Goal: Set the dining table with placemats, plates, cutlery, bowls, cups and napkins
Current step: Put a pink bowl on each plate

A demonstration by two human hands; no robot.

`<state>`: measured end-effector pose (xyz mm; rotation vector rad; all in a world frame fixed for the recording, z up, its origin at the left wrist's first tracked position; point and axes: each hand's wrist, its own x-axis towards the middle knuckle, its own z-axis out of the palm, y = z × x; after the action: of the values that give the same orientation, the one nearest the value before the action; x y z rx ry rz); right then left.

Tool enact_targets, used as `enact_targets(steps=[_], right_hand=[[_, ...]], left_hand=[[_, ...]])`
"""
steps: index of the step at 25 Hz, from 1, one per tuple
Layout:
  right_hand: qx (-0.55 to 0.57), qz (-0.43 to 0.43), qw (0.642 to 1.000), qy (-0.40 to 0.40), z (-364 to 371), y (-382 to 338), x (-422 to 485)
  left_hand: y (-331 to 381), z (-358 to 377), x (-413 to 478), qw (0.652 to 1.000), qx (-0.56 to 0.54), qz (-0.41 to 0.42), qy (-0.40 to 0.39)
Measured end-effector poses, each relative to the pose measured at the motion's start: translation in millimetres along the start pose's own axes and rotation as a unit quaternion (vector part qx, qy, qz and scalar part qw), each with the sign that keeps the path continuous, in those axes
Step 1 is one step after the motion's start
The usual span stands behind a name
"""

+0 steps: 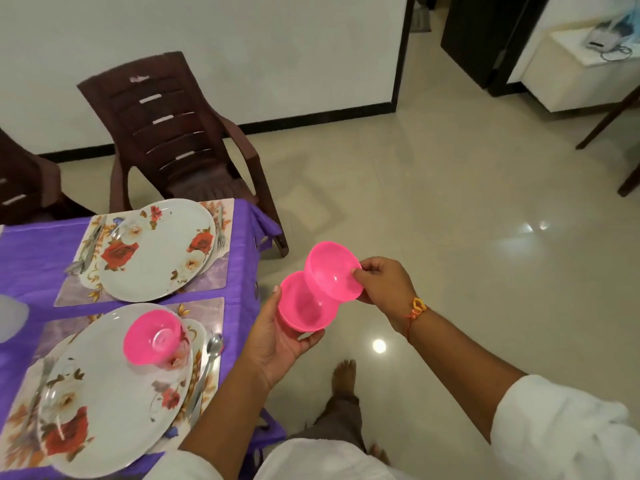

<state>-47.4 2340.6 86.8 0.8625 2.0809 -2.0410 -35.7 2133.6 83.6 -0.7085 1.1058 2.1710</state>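
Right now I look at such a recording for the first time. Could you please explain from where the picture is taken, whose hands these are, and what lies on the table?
No machine here: one camera on a person's head looks down at their bare hands. The left hand holds the lower pink bowl from below; the right hand pinches the rim of the upper pink bowl. On the purple-covered table, the near plate and far plate lie on placemats, with cutlery beside them. A third pink bowl rests on the near plate.
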Motion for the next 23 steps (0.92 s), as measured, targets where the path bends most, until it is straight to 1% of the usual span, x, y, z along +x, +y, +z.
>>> enact_targets(steps=[4, 9, 11, 14, 20, 23], right_hand=[[0.004, 0.008, 1.0, -0.026, 24, -42, 79], [-0.054, 0.02, 0.996, -0.067, 81, -102, 170], [-0.077, 0.006, 0.993, -0.093, 106, -125, 198], [-0.107, 0.008, 0.986, -0.131, 146, -147, 233], [-0.187, -0.028, 0.954, -0.233, 224, -175, 303], [-0.218, -0.048, 0.927, -0.3, 263, -187, 335]], left_hand=[[42, 6, 57, 0.996, -0.069, 0.046, 0.023], [114, 8, 114, 0.977, -0.192, 0.08, 0.055], [142, 7, 130, 0.971, -0.209, 0.097, 0.061], [172, 4, 146, 0.959, -0.233, 0.132, 0.091], [206, -11, 181, 0.925, -0.295, 0.202, 0.131], [216, -11, 201, 0.889, -0.342, 0.239, 0.187]])
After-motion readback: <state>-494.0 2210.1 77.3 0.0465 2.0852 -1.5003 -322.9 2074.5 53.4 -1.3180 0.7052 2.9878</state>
